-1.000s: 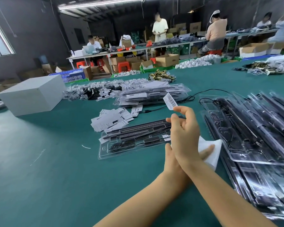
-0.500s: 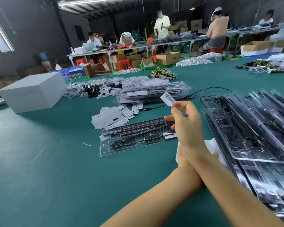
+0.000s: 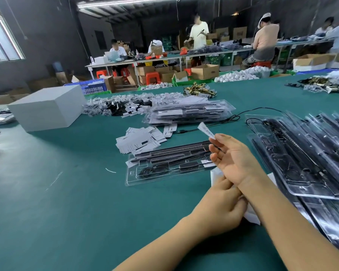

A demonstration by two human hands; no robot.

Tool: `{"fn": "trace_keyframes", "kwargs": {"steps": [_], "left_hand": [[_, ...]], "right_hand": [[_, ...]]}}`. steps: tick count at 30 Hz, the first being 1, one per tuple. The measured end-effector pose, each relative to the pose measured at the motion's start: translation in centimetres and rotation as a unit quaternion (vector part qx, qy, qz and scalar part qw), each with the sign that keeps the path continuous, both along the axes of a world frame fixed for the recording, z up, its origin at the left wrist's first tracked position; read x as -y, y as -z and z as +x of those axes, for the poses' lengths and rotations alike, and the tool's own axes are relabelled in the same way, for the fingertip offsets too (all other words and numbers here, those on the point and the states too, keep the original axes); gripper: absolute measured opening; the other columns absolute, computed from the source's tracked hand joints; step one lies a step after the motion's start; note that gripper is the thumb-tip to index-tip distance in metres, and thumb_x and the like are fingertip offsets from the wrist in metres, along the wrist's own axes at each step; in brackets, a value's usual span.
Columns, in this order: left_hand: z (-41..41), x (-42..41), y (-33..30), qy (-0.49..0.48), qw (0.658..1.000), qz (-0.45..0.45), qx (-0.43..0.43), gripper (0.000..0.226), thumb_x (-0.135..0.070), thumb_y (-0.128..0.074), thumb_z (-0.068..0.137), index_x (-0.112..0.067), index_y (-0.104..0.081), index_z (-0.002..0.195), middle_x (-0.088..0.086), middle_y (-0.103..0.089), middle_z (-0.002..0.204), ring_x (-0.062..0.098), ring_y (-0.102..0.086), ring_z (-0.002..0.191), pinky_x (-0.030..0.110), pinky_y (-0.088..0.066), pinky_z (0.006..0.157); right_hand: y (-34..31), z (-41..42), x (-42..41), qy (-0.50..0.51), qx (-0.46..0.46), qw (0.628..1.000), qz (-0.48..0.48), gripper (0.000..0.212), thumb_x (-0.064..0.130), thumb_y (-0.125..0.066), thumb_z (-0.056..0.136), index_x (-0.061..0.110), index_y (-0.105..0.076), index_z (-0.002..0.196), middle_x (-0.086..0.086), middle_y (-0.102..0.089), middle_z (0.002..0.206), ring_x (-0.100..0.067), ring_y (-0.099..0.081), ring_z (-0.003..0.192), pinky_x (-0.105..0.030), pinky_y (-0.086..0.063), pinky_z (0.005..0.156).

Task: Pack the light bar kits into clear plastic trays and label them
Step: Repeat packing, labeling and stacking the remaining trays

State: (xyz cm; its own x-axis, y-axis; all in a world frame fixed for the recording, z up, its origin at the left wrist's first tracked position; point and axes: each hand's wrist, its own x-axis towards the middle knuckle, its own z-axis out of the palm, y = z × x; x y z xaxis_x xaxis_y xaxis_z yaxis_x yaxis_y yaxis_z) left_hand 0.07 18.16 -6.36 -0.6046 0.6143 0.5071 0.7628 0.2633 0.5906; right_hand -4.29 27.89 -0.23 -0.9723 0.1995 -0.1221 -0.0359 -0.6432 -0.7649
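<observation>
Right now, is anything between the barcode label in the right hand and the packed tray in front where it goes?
Nothing visible: the right hand pinches the label over the tray's right end, with only air between.

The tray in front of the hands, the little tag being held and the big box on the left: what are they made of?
Tray: clear glossy plastic, since the black parts show through.
Tag: thin white paper or a sticker, slightly bent; it is blurred.
Box: plain matte white, probably cardboard or foam.

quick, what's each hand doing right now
Left hand: holds the white backing sheet.
Right hand: pinches a barcode label at its fingertips.
</observation>
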Motion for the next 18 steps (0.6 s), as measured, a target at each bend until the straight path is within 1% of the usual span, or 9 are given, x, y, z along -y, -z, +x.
{"fn": "trace_keyframes", "kwargs": {"steps": [1, 3, 5, 7, 9, 10, 12, 15, 18], "left_hand": [[-0.2, 0.3, 0.1, -0.013, 0.998, 0.044, 0.037, 0.018, -0.002, -0.051, 0.084, 0.008, -0.066, 0.083, 0.023, -0.063, 0.091, 0.031, -0.055, 0.089, 0.035, -0.047, 0.081], [-0.3, 1.0, -0.3, -0.058, 0.986, 0.11, 0.112, 0.026, -0.014, -0.049, 0.084, 0.003, -0.067, 0.077, 0.014, -0.062, 0.074, 0.018, -0.055, 0.069, 0.03, -0.046, 0.067], [-1.0, 1.7, -0.4, -0.137, 0.966, 0.165, 0.144, 0.037, -0.032, -0.048, 0.084, -0.001, -0.067, 0.077, 0.015, -0.059, 0.065, 0.01, -0.042, 0.056, 0.027, -0.036, 0.055], [-1.8, 2.5, -1.0, -0.189, 0.947, 0.211, 0.15, 0.034, -0.033, -0.05, 0.085, -0.006, -0.069, 0.077, 0.01, -0.062, 0.066, 0.01, -0.043, 0.055, 0.026, -0.037, 0.054], [-3.3, 3.8, -1.5, -0.223, 0.934, 0.233, 0.156, 0.023, -0.023, -0.054, 0.089, -0.014, -0.07, 0.075, -0.004, -0.068, 0.069, 0.013, -0.057, 0.061, 0.029, -0.048, 0.061], [-4.1, 4.8, -1.6, -0.241, 0.927, 0.238, 0.158, 0.023, -0.018, -0.054, 0.091, -0.018, -0.07, 0.075, -0.007, -0.069, 0.071, 0.012, -0.061, 0.065, 0.032, -0.051, 0.065], [-5.4, 7.0, -1.7, -0.266, 0.91, 0.264, 0.178, 0.022, -0.014, -0.053, 0.095, -0.019, -0.066, 0.078, -0.008, -0.07, 0.073, 0.011, -0.063, 0.066, 0.033, -0.052, 0.061], [-6.6, 10.3, -1.2, -0.272, 0.89, 0.302, 0.204, 0.011, -0.018, -0.054, 0.097, -0.018, -0.062, 0.089, -0.001, -0.07, 0.078, 0.012, -0.067, 0.069, 0.025, -0.052, 0.056], [-6.9, 12.1, -0.3, -0.266, 0.897, 0.267, 0.229, 0.005, -0.024, -0.062, 0.093, -0.021, -0.064, 0.096, -0.008, -0.07, 0.086, 0.007, -0.067, 0.081, 0.025, -0.055, 0.07]], "right_hand": [[0.3, -0.3, -0.1, -0.007, 0.007, 0.999, -0.047, 0.008, 0.007, -0.06, 0.088, 0.012, -0.06, 0.082, -0.004, -0.068, 0.071, -0.012, -0.062, 0.055, -0.019, -0.047, 0.046], [1.0, -0.8, -0.4, -0.016, 0.02, 0.992, -0.121, 0.008, 0.006, -0.059, 0.088, 0.01, -0.059, 0.081, -0.002, -0.064, 0.069, -0.011, -0.06, 0.054, -0.019, -0.046, 0.047], [1.8, -1.2, -0.8, -0.003, 0.037, 0.991, -0.126, 0.006, 0.006, -0.06, 0.087, 0.009, -0.059, 0.083, -0.001, -0.063, 0.066, -0.011, -0.059, 0.054, -0.02, -0.045, 0.047], [2.7, -1.5, -1.1, 0.028, 0.058, 0.993, -0.101, 0.004, 0.006, -0.06, 0.088, 0.01, -0.061, 0.086, -0.001, -0.064, 0.064, -0.011, -0.058, 0.053, -0.021, -0.044, 0.05], [3.4, -1.8, -1.3, 0.055, 0.07, 0.994, -0.066, 0.007, 0.005, -0.059, 0.089, 0.011, -0.06, 0.086, 0.0, -0.063, 0.06, -0.01, -0.056, 0.051, -0.022, -0.042, 0.052], [3.7, -1.9, -1.3, 0.067, 0.069, 0.994, -0.042, 0.009, 0.004, -0.058, 0.089, 0.012, -0.06, 0.085, 0.0, -0.063, 0.06, -0.011, -0.055, 0.051, -0.023, -0.041, 0.052], [4.2, -2.0, -1.0, 0.091, 0.056, 0.993, 0.044, 0.014, 0.0, -0.056, 0.089, 0.013, -0.059, 0.084, -0.003, -0.062, 0.066, -0.012, -0.054, 0.052, -0.024, -0.041, 0.051], [4.8, -1.6, 0.4, 0.104, -0.002, 0.962, 0.252, 0.014, 0.0, -0.058, 0.089, 0.013, -0.058, 0.09, -0.005, -0.062, 0.081, -0.011, -0.058, 0.058, -0.02, -0.047, 0.051], [5.4, -1.3, 1.8, 0.07, -0.09, 0.921, 0.371, 0.019, 0.001, -0.06, 0.09, 0.019, -0.059, 0.094, -0.006, -0.063, 0.083, -0.012, -0.064, 0.068, -0.017, -0.051, 0.061]]}}
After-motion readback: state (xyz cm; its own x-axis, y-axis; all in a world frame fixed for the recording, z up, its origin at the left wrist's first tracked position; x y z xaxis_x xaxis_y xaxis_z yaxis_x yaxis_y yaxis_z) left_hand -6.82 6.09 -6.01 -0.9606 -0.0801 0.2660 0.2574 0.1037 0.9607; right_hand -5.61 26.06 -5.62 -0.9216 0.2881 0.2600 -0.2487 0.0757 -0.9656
